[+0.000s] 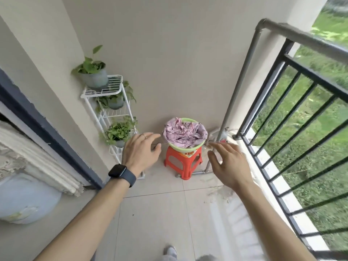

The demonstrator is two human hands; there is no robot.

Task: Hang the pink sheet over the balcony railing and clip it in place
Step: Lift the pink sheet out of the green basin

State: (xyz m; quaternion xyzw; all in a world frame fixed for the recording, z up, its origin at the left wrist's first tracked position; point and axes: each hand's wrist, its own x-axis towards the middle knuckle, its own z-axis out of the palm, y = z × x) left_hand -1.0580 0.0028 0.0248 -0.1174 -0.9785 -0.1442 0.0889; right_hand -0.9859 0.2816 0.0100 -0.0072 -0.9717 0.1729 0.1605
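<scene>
The pink sheet (183, 133) lies crumpled in a green basin (195, 146) that rests on a small red stool (183, 162) by the far wall. My left hand (140, 152), with a dark watch on the wrist, is stretched out just left of the basin, fingers apart and holding nothing. On the basin's right side, my right hand (228, 162) is also open and empty, short of the rim. The black balcony railing (293, 87) runs along the right side. No clips are visible.
A white wire rack (105, 102) with three potted plants stands against the wall left of the stool. A grey pipe (243, 78) runs up beside the railing's end. A pale blue round object (26, 200) sits at the lower left by a doorway. Grass lies beyond the railing.
</scene>
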